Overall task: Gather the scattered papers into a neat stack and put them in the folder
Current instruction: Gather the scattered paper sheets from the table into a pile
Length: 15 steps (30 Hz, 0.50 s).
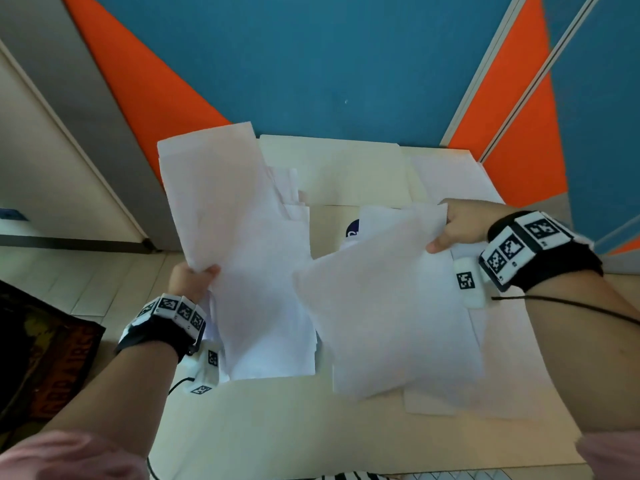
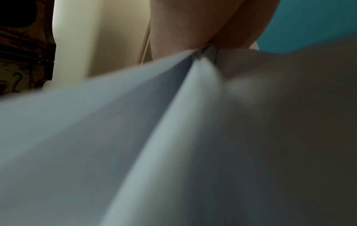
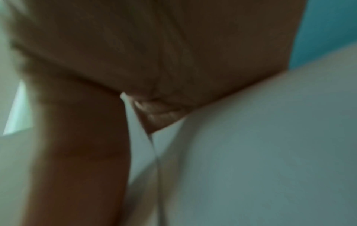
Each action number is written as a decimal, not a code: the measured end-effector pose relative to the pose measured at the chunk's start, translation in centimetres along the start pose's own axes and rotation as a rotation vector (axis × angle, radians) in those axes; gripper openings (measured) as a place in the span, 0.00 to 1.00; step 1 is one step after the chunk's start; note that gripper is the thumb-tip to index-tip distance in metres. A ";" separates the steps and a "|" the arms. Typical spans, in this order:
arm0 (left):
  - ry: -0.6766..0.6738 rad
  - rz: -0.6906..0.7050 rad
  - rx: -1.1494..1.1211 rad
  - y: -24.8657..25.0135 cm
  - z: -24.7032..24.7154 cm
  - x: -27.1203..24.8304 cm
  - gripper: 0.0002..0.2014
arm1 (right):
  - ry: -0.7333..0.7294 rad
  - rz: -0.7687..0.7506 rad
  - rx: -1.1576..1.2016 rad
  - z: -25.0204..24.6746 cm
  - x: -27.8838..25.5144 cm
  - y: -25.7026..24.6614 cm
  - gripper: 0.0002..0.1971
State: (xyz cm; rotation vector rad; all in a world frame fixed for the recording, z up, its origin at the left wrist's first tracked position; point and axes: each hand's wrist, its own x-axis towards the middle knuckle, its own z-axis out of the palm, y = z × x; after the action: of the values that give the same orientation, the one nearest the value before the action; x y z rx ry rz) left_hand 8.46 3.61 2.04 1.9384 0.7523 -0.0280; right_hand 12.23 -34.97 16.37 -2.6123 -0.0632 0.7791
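Left hand (image 1: 189, 280): grips a sheaf of papers (image 1: 235, 244), at 9 o'clock.
Right hand (image 1: 462, 225): pinches one sheet (image 1: 388, 306), at 3 o'clock.
Folder (image 1: 332, 168): lies on the worktop (image 1: 277, 424), at 12 o'clock.

Pink sleeves (image 1: 52, 455); black wristbands (image 1: 162, 332) carrying white coded marker blocks.

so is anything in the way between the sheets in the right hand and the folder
Nothing solid. The right hand pinches loose sheets above the table. The manila folder lies beyond them, its near part bare, but a sheet lies over its right side.
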 end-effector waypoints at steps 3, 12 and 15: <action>-0.015 0.007 -0.037 0.7 -0.1 0.0 0.21 | -0.065 -0.117 0.040 -0.4 -0.5 -2.0 0.09; -0.496 0.000 -0.117 1.3 1.7 -3.0 0.28 | 0.038 -0.065 0.464 2.4 4.0 -3.5 0.20; -0.551 -0.084 -0.111 1.6 2.4 -4.3 0.11 | 0.034 -0.006 0.610 4.4 4.8 -3.0 0.20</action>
State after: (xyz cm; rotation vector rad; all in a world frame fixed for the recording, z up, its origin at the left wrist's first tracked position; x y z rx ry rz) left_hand 6.58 -0.96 3.59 1.6774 0.4509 -0.5377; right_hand 14.12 -29.79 11.78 -2.0419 0.1533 0.6280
